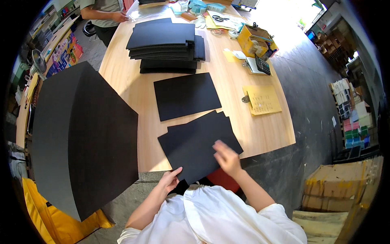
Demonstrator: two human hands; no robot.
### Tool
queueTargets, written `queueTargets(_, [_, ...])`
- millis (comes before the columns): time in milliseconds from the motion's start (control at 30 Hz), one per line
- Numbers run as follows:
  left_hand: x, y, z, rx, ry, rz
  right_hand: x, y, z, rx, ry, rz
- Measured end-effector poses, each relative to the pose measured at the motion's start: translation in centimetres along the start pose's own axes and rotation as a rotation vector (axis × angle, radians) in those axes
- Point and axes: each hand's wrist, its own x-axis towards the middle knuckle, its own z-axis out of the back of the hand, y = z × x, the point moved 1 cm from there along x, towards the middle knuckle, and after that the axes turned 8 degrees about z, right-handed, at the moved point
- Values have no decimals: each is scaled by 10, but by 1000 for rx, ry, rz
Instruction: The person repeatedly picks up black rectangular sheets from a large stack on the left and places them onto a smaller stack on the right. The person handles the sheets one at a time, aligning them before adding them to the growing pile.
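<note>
A few black sheets (199,142) lie fanned at the near edge of the wooden table (268,134), overhanging it slightly. My left hand (170,179) pinches the near corner of this small pile, thumb on top. My right hand (226,156) rests flat on the pile's right side, fingers spread and a little blurred. A single black sheet (186,94) lies flat just beyond. Farther back stands a tall stack of black sheets (166,44).
A big block of stacked black sheets (81,138) stands at my left. A yellow clipboard (262,99), a calculator (262,65), a yellow box (254,40) and scissors (220,18) sit at the right and far end. Another person (103,14) works at the far left. Cardboard boxes (341,191) are on the floor.
</note>
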Motion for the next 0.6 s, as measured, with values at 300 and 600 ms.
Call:
queueTargets(300, [-52, -38, 19, 473, 59, 108, -63, -47, 40, 327, 115, -1178])
queueTargets(600, [-42, -67, -18, 909, -173, -763, -40, -32, 33, 756, -294, -498])
